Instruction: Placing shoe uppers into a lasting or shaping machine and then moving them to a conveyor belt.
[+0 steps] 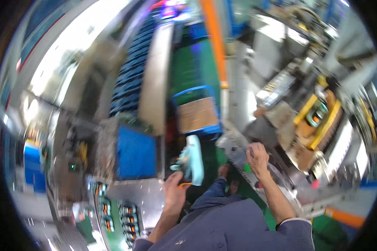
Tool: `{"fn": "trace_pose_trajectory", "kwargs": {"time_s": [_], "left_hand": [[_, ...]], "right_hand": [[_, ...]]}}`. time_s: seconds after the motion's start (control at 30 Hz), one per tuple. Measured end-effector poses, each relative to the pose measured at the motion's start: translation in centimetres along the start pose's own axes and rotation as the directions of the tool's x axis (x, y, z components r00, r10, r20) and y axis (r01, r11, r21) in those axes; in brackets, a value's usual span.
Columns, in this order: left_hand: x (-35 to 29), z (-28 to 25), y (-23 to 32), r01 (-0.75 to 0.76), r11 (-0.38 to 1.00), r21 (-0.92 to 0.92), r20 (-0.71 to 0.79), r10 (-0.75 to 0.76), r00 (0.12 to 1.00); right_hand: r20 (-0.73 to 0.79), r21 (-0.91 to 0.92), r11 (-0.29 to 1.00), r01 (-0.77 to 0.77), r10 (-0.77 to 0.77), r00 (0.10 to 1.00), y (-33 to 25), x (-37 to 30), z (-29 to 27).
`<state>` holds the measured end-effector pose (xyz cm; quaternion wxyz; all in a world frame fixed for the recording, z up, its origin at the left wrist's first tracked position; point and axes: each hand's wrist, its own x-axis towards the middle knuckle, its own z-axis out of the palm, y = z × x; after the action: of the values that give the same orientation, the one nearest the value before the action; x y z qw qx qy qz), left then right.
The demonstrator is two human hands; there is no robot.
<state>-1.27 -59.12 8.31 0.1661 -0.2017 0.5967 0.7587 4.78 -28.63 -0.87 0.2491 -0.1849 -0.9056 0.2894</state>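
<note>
In my left hand [174,193] is a shoe [194,161] with a pale turquoise sole. It stands nearly upright, toe end away from me, and an orange bit shows by my fingers. My right hand [258,159] is over the metal edge of a machine [238,146] on the right, its fingers curled together. Whether they grip anything there is hidden. Past that hand, a similar dark and turquoise shoe [317,113] sits between yellow bars [324,125] on the machine.
Several dark and turquoise shoes [129,219] stand in rows at the lower left. A blue box [136,152] is beside the metal counter [134,190]. Ahead are a blue-framed cart [199,115] with a brown board, a row of dark blue rollers [132,69] and an orange post [217,46].
</note>
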Motion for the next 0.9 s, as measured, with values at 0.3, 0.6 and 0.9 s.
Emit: {"fn": "trace_pose_trajectory", "kwargs": {"time_s": [0.3,0.6,0.9], "left_hand": [[-5.9,-10.0,-3.0,-0.019,0.959,-0.284,-0.261,-0.058,0.964],[-6.5,-27.3,-4.4,-0.288,0.853,-0.435,-0.653,-0.079,0.753],[2.0,-54.8,-2.7,-0.493,0.833,-0.253,-0.871,0.025,0.491]], "right_hand": [[0.219,-0.009,0.992,0.126,-0.121,0.968,5.1,-4.1,8.2],[0.076,0.172,0.943,0.285,-0.301,0.951,-9.9,8.5,10.0],[-0.156,0.259,0.197,0.946,-0.958,0.242,-62.0,15.9,12.4]]}}
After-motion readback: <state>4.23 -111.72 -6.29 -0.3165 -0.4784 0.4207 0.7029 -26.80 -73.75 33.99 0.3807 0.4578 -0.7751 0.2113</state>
